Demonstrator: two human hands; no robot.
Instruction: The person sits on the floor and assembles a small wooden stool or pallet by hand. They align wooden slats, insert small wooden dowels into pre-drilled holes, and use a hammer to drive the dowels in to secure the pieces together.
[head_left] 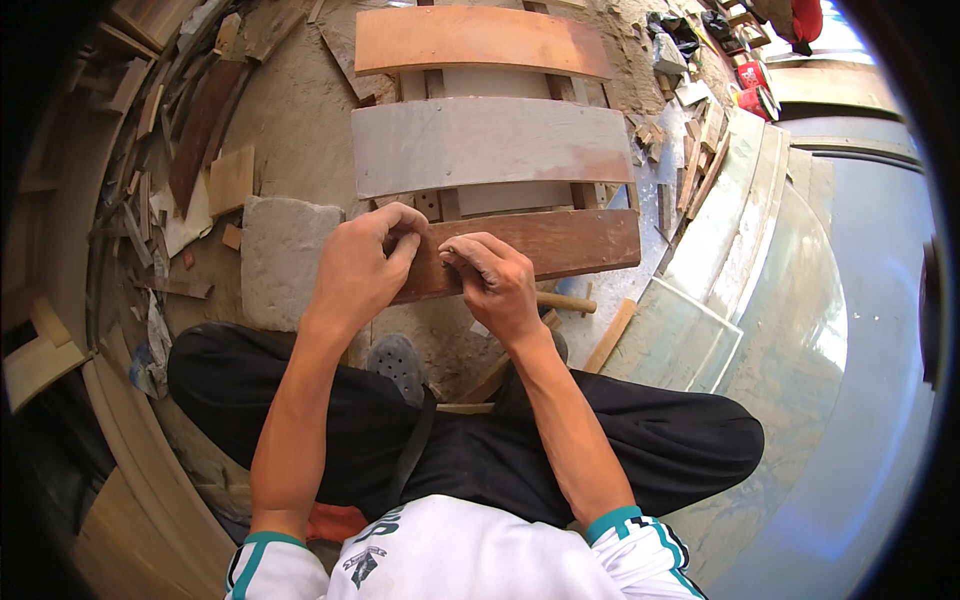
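A dark reddish-brown board (570,243) lies crosswise in front of me, nearest of three boards resting on narrow wooden supports. Over its left end, my left hand (362,258) is closed, thumb and forefinger pinched together. My right hand (495,278) is closed too, its fingers curled above the board's near edge, a short way right of the left hand. Anything in either pinch is too small to make out. Beyond lie a grey-coated board (490,145) and an orange-brown board (480,38). A round wooden handle (565,301) pokes out below the dark board; its other end is hidden.
A pale stone block (285,258) stands left of the boards. Wood offcuts (232,180) litter the left side. To the right are glass sheets (770,300), wood strips (705,160) and red cans (755,100). My grey clog (395,368) is close below the boards.
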